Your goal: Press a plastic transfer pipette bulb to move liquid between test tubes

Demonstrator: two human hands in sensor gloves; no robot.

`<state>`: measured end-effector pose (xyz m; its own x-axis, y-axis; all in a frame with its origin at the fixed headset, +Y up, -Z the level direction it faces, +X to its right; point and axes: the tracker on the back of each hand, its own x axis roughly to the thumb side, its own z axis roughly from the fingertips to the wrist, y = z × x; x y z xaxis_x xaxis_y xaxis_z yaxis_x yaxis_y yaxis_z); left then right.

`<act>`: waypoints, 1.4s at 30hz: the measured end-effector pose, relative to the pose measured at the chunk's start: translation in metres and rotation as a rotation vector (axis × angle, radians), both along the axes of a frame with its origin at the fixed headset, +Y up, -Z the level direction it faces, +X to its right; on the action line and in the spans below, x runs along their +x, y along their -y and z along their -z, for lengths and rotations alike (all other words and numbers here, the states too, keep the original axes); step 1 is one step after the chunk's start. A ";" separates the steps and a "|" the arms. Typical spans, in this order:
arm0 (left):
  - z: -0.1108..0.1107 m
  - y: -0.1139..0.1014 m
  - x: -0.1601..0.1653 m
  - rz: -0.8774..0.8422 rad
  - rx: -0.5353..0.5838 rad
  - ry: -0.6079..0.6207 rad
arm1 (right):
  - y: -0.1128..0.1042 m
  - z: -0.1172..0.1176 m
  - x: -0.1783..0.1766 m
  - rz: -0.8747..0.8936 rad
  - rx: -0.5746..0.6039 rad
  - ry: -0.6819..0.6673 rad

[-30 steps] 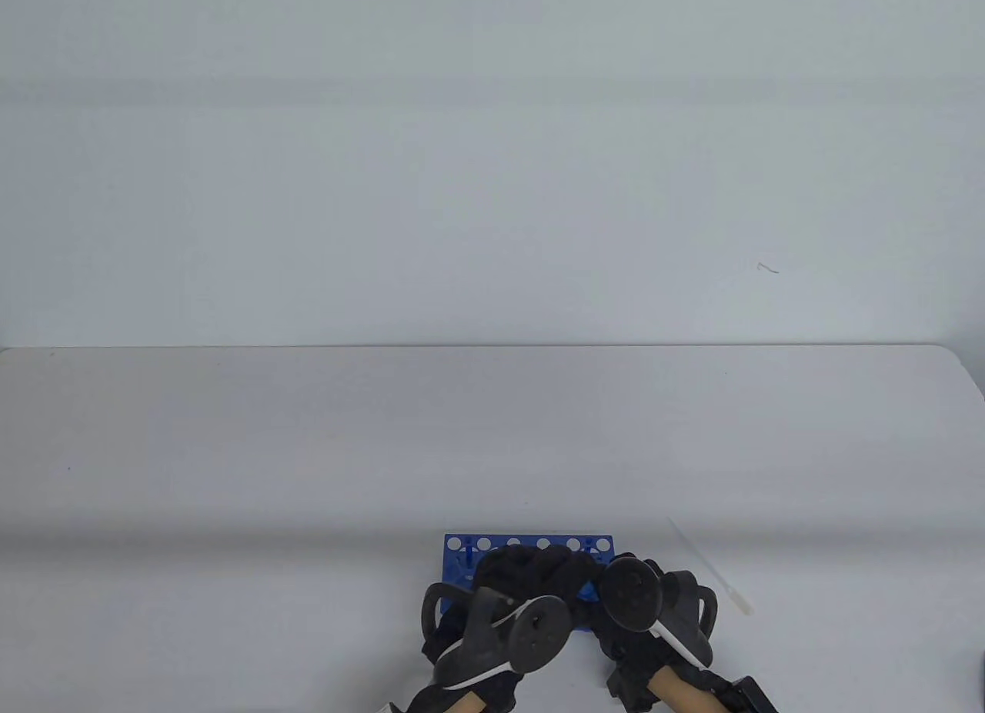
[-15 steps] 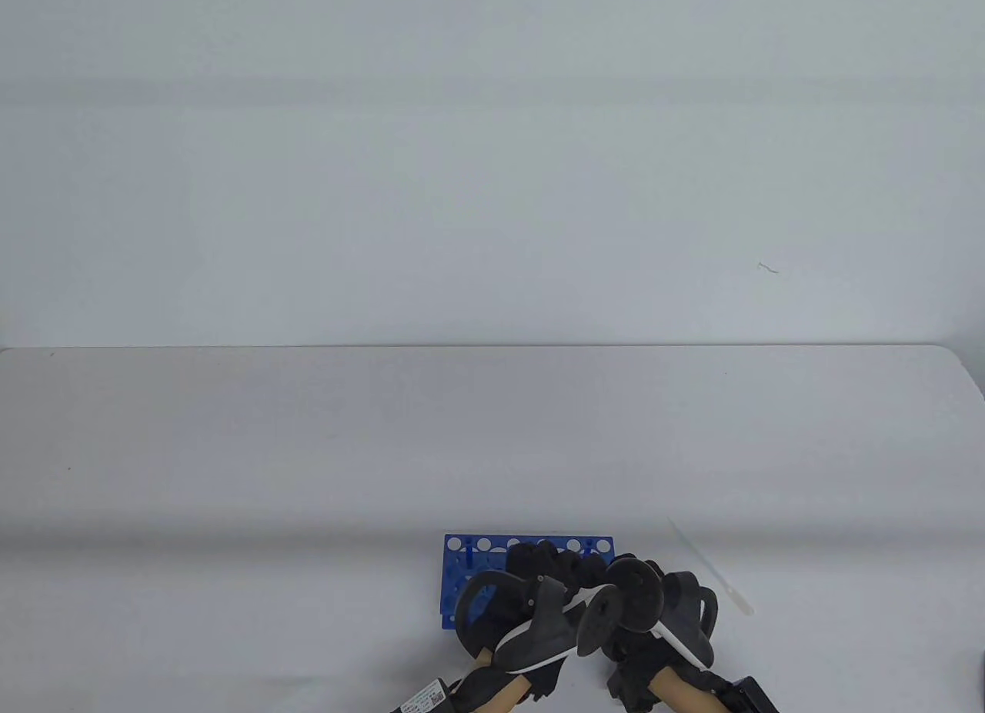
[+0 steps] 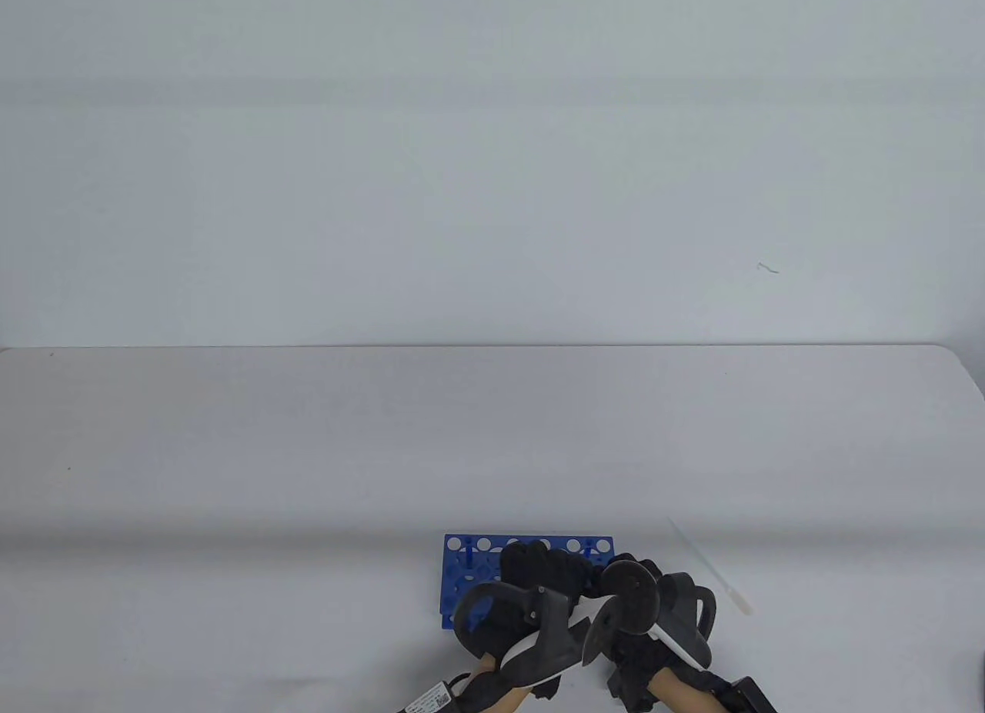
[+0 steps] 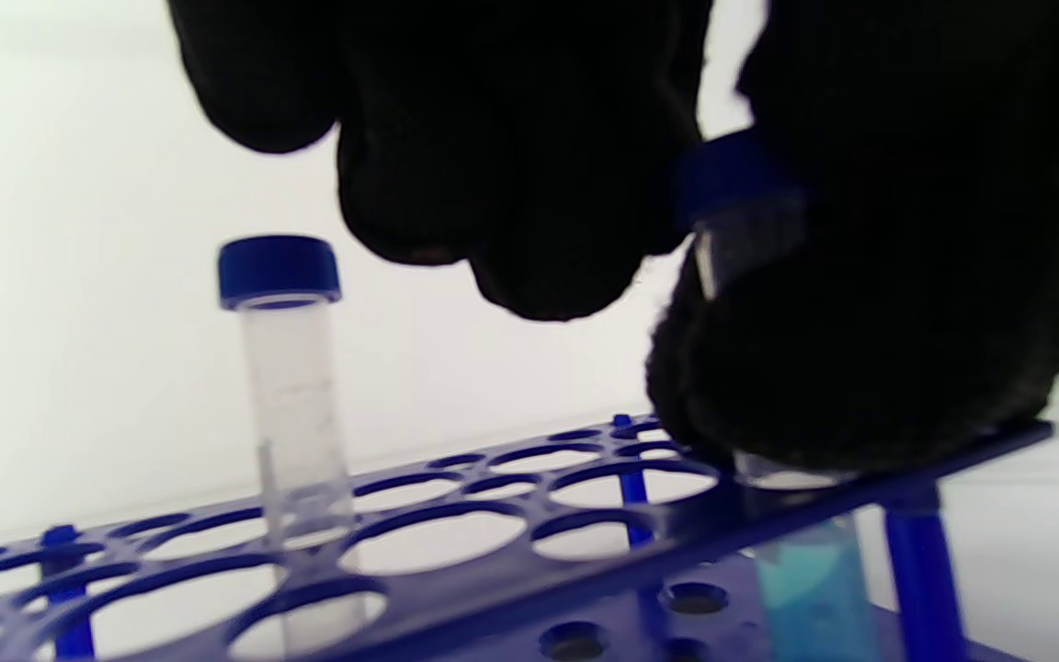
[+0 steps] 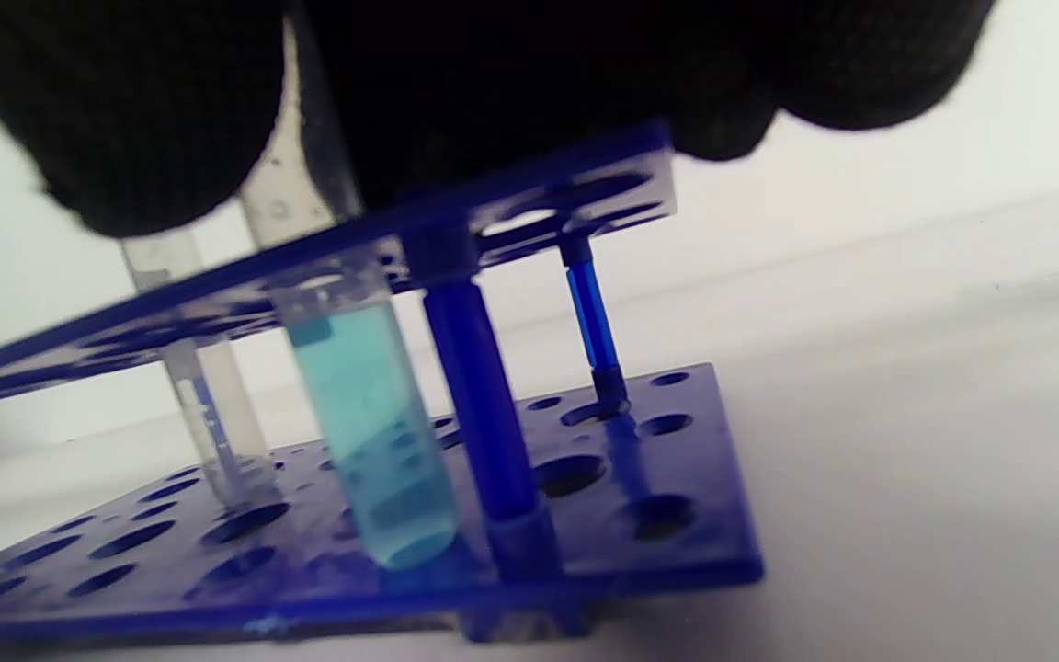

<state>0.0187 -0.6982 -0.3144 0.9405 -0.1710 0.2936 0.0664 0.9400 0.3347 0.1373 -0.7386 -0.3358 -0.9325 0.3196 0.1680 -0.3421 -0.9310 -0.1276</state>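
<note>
A blue test tube rack point(image 3: 462, 561) stands at the table's near edge, with both gloved hands over it. My right hand point(image 3: 586, 571) grips a tube of blue liquid point(image 5: 373, 441) that stands in the rack point(image 5: 649, 524), its fingers point(image 5: 529, 83) resting on the top plate. My left hand point(image 3: 532, 565) curls its fingers point(image 4: 511, 184) against that tube's blue cap point(image 4: 723, 179), apparently pinching it. An empty capped tube point(image 4: 289, 368) stands a few holes away. The plastic pipette point(image 3: 712, 573) lies on the table to the right of the rack, untouched.
The white table point(image 3: 308, 451) stretches far behind the rack up to a pale wall. The rack's top plate point(image 4: 456, 515) has several unfilled holes. A dark object point(image 3: 750, 694) shows by the right forearm at the bottom edge.
My left hand has shifted right across the rack and now sits against the right hand over the blue-liquid tube. The right hand, rack and pipette have stayed put.
</note>
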 end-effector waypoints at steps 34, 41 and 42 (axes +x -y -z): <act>0.003 -0.006 -0.007 -0.117 -0.082 -0.004 | 0.000 0.001 0.000 0.000 -0.003 -0.003; 0.000 -0.010 -0.006 -0.090 -0.162 0.067 | 0.000 0.001 0.001 -0.001 -0.005 -0.007; -0.001 -0.010 -0.005 -0.085 -0.147 0.063 | 0.000 0.001 0.001 0.001 -0.006 -0.006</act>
<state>0.0141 -0.6886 -0.3135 0.9285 -0.0427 0.3689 -0.0319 0.9805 0.1938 0.1379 -0.7390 -0.3367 -0.9311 0.3216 0.1719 -0.3438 -0.9314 -0.1197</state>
